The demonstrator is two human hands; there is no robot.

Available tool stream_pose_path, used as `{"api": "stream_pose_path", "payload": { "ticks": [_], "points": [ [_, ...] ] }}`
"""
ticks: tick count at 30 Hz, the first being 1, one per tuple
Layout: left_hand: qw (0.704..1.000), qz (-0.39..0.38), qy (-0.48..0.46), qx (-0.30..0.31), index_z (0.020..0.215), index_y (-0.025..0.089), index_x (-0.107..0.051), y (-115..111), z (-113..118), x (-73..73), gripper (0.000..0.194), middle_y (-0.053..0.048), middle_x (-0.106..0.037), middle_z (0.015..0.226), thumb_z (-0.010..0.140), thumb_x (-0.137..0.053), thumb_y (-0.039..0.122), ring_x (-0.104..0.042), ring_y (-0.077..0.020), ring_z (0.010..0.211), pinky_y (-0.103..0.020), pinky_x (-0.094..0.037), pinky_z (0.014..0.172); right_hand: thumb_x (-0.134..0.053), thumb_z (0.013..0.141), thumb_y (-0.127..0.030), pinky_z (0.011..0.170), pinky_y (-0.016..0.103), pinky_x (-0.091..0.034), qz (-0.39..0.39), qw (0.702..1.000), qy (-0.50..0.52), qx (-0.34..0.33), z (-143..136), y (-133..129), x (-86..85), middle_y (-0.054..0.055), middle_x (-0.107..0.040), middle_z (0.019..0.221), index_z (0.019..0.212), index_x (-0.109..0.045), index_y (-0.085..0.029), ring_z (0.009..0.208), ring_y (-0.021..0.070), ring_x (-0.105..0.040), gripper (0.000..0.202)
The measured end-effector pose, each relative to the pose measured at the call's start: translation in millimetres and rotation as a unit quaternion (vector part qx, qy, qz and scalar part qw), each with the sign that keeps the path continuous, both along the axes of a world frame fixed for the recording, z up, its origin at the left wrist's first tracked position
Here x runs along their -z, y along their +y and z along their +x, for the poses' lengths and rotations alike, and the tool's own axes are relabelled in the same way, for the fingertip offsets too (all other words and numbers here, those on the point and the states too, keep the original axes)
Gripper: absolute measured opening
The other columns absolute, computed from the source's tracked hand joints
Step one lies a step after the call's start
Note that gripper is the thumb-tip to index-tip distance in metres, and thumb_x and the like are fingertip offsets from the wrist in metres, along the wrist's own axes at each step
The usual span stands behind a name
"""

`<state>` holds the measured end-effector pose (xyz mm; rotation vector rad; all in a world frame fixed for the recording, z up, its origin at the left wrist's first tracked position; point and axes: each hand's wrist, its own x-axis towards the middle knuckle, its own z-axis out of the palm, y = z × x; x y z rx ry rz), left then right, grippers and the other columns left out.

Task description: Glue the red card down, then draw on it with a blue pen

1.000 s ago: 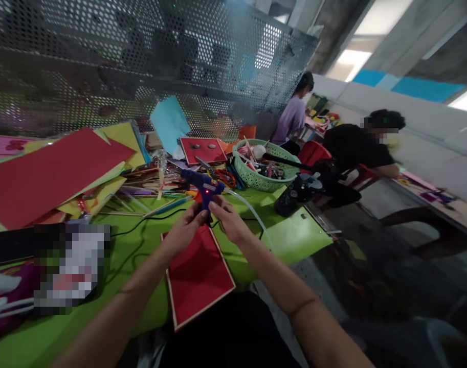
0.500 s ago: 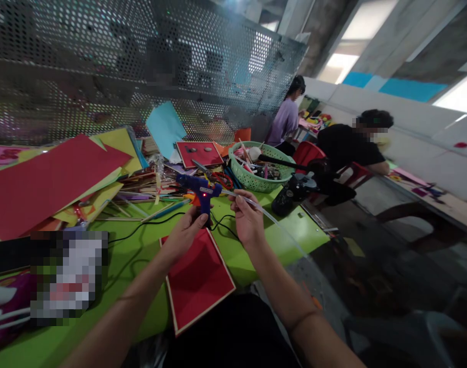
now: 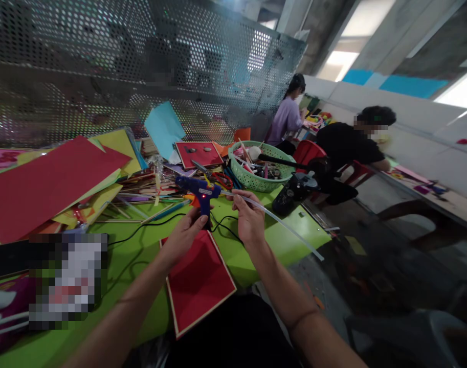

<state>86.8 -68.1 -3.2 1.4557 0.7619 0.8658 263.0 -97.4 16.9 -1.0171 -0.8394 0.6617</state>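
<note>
My left hand [image 3: 188, 231] is closed around the handle of a blue hot glue gun [image 3: 200, 191], whose small red light glows. The nozzle points left. Between the fingertips of my right hand [image 3: 249, 217] is a long translucent glue stick [image 3: 290, 229], pinched close to the gun's back end. Its free end sticks out to the right past the table edge; whether its near end sits inside the gun I cannot tell. Below both hands lies a red panel with a pale wooden border [image 3: 200, 281], reaching over the table's front edge. A black cord [image 3: 149, 223] runs behind the left hand.
A green basket [image 3: 256, 180] of craft supplies stands behind my right hand, beside a black bottle [image 3: 294, 193]. Coloured sheets [image 3: 60, 184] and sticks pile up at the left. Scissors [image 3: 222, 180] lie behind the gun. Two people sit at another table to the right.
The glue stick's free end has swung slightly and now shows sharply instead of blurred. My right hand has shifted very slightly; my left hand keeps its hold on the glue gun.
</note>
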Motion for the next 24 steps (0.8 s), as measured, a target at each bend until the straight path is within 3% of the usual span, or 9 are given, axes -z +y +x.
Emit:
{"api": "stream_pose_path", "payload": {
  "ticks": [6,14,18,21,24],
  "points": [
    [1.000,0.000,-0.004,-0.007,0.122,0.025,-0.068,0.6,0.3,1.2,0.049,-0.006,-0.073,0.110,0.088,-0.064,0.059,-0.065,-0.0226,0.099,-0.034,-0.053,0.092,-0.076,0.082,-0.039,0.067,0.031,-0.047,-0.011,1.000,-0.005,-0.008,-0.4,0.9,-1.0,0.005,-0.076,0.091,0.093,-0.073,-0.022,0.086,0.0209,-0.070,0.020],
    [1.000,-0.016,-0.014,-0.002,0.121,0.022,-0.069,-1.2,1.3,5.6,0.049,-0.006,-0.073,0.105,0.089,-0.065,0.058,-0.065,-0.0207,0.091,-0.032,-0.052,0.088,-0.080,0.080,-0.035,0.069,0.027,-0.049,0.025,0.999,0.030,-0.032,-0.7,2.3,2.0,0.003,-0.074,0.096,0.096,-0.074,-0.024,0.087,0.0169,-0.068,0.020],
    [0.998,-0.054,-0.042,0.006,0.120,0.020,-0.070,-7.9,7.4,10.0,0.051,-0.007,-0.074,0.102,0.086,-0.068,0.058,-0.065,-0.0202,0.089,-0.034,-0.053,0.089,-0.083,0.076,-0.039,0.086,0.031,-0.055,-0.018,0.992,0.032,-0.118,-3.0,3.0,9.8,0.003,-0.074,0.110,0.111,-0.072,-0.028,0.100,0.0189,-0.068,0.038],
    [0.996,-0.067,-0.062,0.004,0.120,0.021,-0.069,-11.3,12.6,15.1,0.053,-0.006,-0.074,0.107,0.083,-0.071,0.058,-0.065,-0.0215,0.099,-0.036,-0.053,0.095,-0.087,0.071,-0.045,0.091,0.033,-0.056,-0.078,0.973,0.012,-0.219,-5.1,3.8,16.2,0.003,-0.076,0.105,0.107,-0.075,-0.027,0.098,0.0201,-0.069,0.042],
    [0.996,-0.054,-0.073,0.027,0.124,0.020,-0.067,-13.2,15.1,16.5,0.053,-0.007,-0.074,0.117,0.086,-0.067,0.057,-0.064,-0.0234,0.111,-0.038,-0.051,0.102,-0.086,0.070,-0.054,0.089,0.035,-0.057,-0.148,0.949,-0.022,-0.278,-6.8,2.0,17.1,0.004,-0.078,0.097,0.101,-0.078,-0.022,0.093,0.0212,-0.070,0.045]
  ]
}}
